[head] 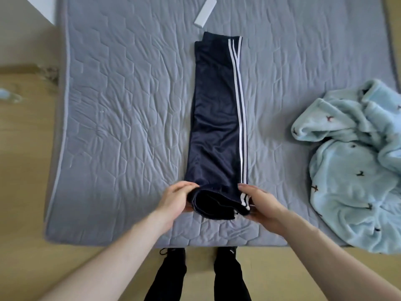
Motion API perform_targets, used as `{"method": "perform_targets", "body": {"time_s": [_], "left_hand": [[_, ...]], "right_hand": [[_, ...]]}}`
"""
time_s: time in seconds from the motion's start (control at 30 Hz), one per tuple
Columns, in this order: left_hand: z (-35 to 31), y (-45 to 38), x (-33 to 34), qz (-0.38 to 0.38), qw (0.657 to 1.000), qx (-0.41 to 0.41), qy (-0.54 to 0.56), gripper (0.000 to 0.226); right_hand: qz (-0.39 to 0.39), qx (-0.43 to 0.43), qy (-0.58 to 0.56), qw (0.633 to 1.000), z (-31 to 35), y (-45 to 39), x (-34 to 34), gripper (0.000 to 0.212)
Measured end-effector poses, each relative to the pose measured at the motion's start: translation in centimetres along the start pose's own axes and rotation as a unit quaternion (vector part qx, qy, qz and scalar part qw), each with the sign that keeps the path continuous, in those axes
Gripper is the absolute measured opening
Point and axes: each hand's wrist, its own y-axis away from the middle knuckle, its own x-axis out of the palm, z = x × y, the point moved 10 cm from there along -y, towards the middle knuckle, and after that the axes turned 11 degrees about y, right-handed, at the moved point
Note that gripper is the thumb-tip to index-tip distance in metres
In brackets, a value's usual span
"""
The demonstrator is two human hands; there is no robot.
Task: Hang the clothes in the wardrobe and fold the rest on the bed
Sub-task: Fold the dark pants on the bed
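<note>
Dark navy track pants [214, 118] with white side stripes lie folded lengthwise down the middle of the grey quilted mattress [121, 118], running away from me. Their near end is lifted off the mattress and curled over. My left hand [176, 199] grips that end on its left side, fingers over the top and thumb below. My right hand [260, 204] grips its right side by the stripes.
A crumpled light-blue fleece garment [355, 166] with small dark figures lies on the mattress's right side, hanging over the near edge. A flat white box [205, 14] lies at the far end. Wooden floor surrounds the bed; my feet [199, 255] stand at its near edge.
</note>
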Motion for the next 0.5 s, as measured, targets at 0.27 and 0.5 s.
{"method": "perform_targets", "body": {"time_s": [0.27,0.5], "left_hand": [[-12.4,-8.8,4.1,0.013,0.993,0.068,0.091,0.027],[-9.7,-14.2,1.8,-0.090,0.973,0.088,-0.194,0.055]], "right_hand": [[-0.001,-0.092,-0.195,0.976,13.8,-3.4,-2.0,0.036],[-0.189,-0.095,0.114,0.971,12.1,-9.4,-4.7,0.070]]}}
